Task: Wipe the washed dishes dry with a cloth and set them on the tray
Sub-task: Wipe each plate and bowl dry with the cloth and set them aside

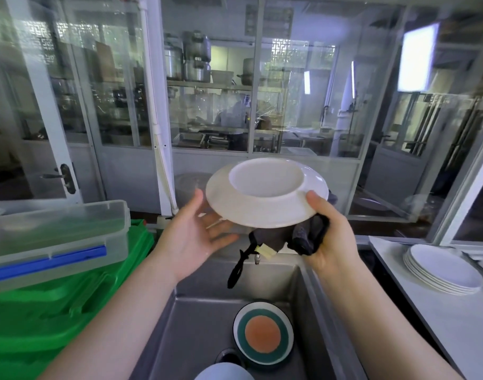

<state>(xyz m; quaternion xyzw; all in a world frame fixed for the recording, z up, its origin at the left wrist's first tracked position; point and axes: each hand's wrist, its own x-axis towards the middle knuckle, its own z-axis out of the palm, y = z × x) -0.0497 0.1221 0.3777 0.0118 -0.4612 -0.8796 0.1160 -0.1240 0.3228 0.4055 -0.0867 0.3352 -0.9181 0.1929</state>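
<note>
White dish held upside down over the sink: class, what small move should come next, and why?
Probably close the left hand on the rim of the white dish. That hand is open beside it, while the right hand alone holds both dish and dark cloth; a second grip would free the cloth for wiping.

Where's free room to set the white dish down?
Bare counter in front of the stacked white plates, right of the sink. Sink floor left of the coloured plate is bare too. Left side is crowded: clear lidded box atop green trays.
</note>
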